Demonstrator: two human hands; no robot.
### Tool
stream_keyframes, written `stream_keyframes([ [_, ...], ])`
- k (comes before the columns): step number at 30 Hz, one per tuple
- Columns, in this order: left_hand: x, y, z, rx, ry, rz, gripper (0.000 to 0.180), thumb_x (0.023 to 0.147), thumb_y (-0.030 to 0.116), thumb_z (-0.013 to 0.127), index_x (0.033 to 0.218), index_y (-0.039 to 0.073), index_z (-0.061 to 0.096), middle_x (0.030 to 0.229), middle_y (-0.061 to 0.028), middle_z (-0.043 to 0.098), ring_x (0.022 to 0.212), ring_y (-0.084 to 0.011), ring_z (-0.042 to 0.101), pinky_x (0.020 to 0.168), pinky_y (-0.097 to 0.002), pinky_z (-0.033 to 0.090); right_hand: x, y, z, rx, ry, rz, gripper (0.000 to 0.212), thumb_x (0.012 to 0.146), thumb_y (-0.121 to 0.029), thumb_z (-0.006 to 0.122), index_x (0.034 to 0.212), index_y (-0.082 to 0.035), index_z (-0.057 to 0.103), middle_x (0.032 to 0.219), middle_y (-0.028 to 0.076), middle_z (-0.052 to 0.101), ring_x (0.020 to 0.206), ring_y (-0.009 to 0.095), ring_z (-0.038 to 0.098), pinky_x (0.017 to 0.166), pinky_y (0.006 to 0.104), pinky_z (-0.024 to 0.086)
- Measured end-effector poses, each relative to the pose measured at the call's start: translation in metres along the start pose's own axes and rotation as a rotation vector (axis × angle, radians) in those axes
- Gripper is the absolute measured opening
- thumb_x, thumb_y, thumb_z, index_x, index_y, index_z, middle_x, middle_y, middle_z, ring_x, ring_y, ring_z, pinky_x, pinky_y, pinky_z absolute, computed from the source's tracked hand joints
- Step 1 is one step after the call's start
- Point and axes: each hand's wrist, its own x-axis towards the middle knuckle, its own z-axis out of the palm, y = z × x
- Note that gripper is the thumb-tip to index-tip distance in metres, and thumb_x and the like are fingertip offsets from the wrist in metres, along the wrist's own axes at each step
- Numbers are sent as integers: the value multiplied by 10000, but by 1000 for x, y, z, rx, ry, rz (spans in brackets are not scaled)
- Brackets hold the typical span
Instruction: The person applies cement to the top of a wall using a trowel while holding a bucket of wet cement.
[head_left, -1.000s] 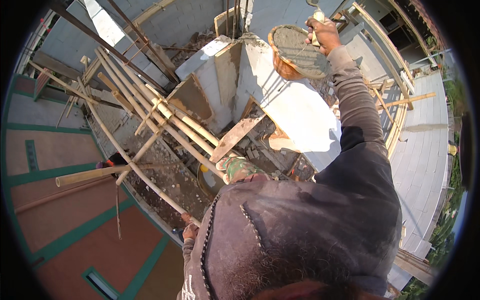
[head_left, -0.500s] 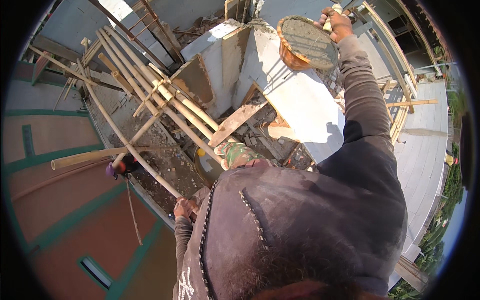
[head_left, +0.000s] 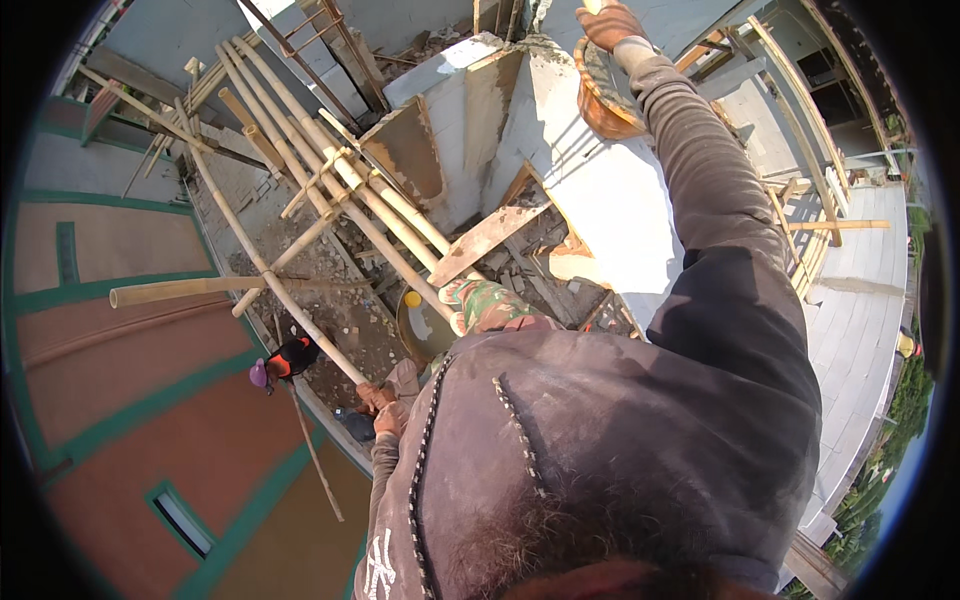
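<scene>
At the top of the view, my right hand [head_left: 610,27] is closed around a pale handle [head_left: 593,5], cut off by the picture's edge; the tool's other end is not visible. Just below it, an orange-brown tub [head_left: 603,100] of grey mortar stands on the pale block wall [head_left: 560,150], partly hidden by my right sleeve. Low on the left, my left hand [head_left: 388,418] is closed at the near end of a long bamboo pole [head_left: 308,330]; its fingers are small and partly covered. My foot [head_left: 457,300], below a camouflage trouser leg, rests on the bamboo scaffold [head_left: 372,235].
A wooden plank [head_left: 490,242] lies across the scaffold. Below on the rubble-strewn ground are a round container [head_left: 428,335] and another person [head_left: 290,358] with a purple head covering. A pink-and-green wall [head_left: 130,340] rises at left; thin rebar [head_left: 330,35] stands at the top.
My right hand has moved up and left past the tub, which my sleeve now covers more. The view has shifted slightly. The person below shows more fully.
</scene>
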Motion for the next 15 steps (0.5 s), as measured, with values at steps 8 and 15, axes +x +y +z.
stream_keyframes([
  [8, 1, 32, -37, -223, -96, -187, 350, 1002, 299, 459, 1173, 90, 682, 1173, -149, 711, 1091, -309, 674, 944, -404, 530, -8, 18, -8, -220, 117, -134, 253, 892, -161, 730, 1043, 18, 633, 810, 72, 614, 597, 192, 608, 540, 306, 549],
  [15, -18, 21, -3, -1075, 57, -356, 341, 1035, 263, 461, 1261, 85, 643, 1214, -104, 691, 1007, -266, 700, 772, -395, 600, -48, 57, -85, -280, 316, -190, 274, 880, -167, 745, 1054, 13, 632, 816, 68, 613, 585, 195, 603, 540, 298, 536],
])
